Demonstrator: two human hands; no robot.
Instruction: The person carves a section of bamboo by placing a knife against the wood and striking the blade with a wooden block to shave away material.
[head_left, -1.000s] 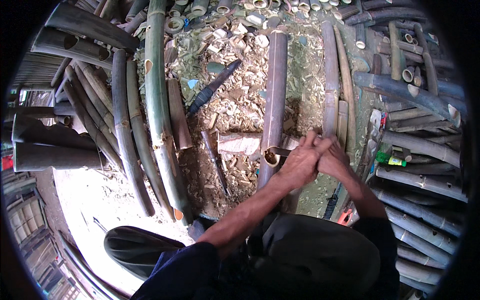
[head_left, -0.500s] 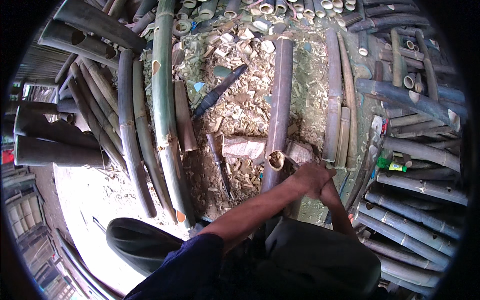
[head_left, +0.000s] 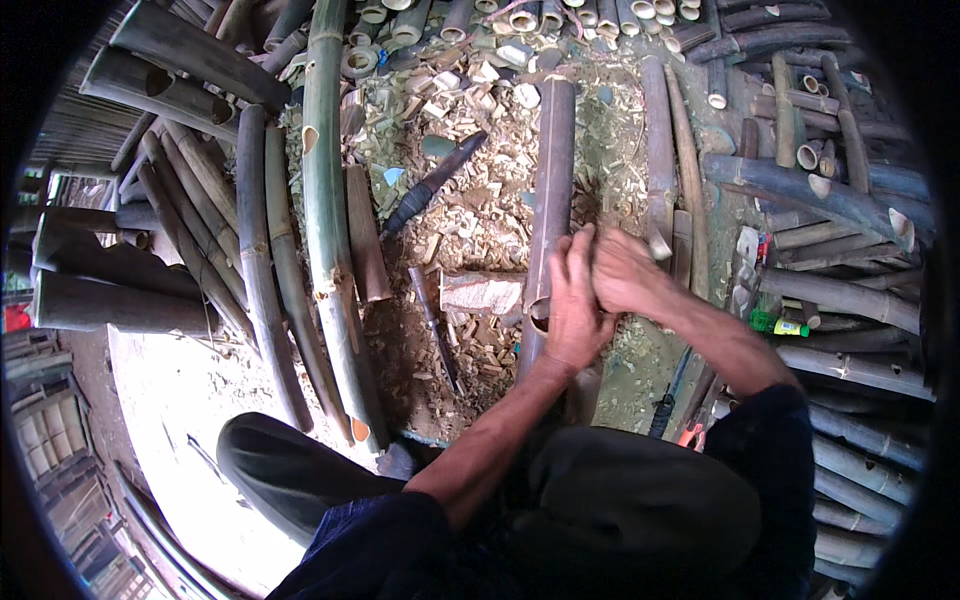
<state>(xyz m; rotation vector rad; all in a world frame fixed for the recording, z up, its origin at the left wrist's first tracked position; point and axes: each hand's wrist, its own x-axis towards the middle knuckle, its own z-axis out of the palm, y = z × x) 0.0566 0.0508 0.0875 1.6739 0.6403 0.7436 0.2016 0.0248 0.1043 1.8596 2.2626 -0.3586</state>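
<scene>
A dark bamboo pole (head_left: 553,150) lies lengthwise before me, crossing a short wooden block (head_left: 482,292). A cut hole (head_left: 540,322) shows in its near part, partly covered. My left hand (head_left: 580,310) is against the pole's right side beside this hole, its fingers pointing away from me and bent round something hidden. My right hand (head_left: 625,272) is closed and meets the left one just right of the pole. Whatever they grip is hidden, and motion smears the fingers. Left of the pole are a chisel-like tool (head_left: 436,330) and a broad-bladed knife (head_left: 435,185).
Wood chips (head_left: 490,215) cover the ground. A long green bamboo pole (head_left: 325,200) lies to the left, with darker poles (head_left: 258,250) beyond it. Stacked bamboo (head_left: 850,375) and a green bottle (head_left: 778,324) are at the right. A dark-handled tool (head_left: 663,412) lies near my right forearm.
Both hands have moved up and away from me, from below the hole to beside the pole. My right forearm has swung further into view, and the hole is now partly covered.
</scene>
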